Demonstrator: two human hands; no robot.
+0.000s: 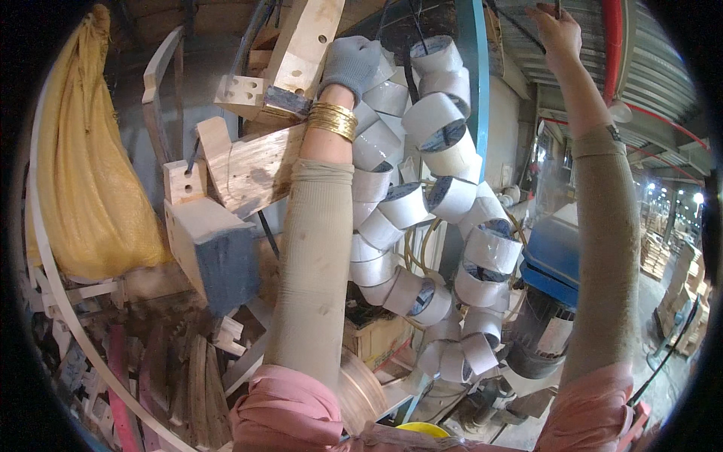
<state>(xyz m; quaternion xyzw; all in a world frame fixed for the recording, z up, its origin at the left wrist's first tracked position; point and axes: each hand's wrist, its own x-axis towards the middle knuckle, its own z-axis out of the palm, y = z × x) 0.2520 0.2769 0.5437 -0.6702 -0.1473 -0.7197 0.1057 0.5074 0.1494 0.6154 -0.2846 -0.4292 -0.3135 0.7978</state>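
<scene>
- Between the two raised forearms (312,264) hung white rolls (433,114), strung in a long, looping cluster on dark cords (410,71); they were short, hollow cylinders, glossy in places, tilted every way, some showing dark-marked inner faces.
- Beside the upper rolls was the left hand (352,66) in a grey glove, gold bangles (333,120) circling its wrist; its fingers were turned away, so I could not tell whether they gripped anything.
- High at the top edge was the bare right hand (559,34), by a small dark piece (558,9); whether its fingers pinched it, I could not tell.
- Drilled wooden blocks (187,181) stood left of the rolls; a blue post (477,75) rose just to their right.
- Wood offcuts (197,384) littered the lower left; corrugated roofing (666,71), a red pipe (611,53) and distant lights (697,197) showed at right.
- At far left hung a yellow sack (90,188), any contents hidden; below the rolls sat a wooden crate (380,339), its inside unreadable.
</scene>
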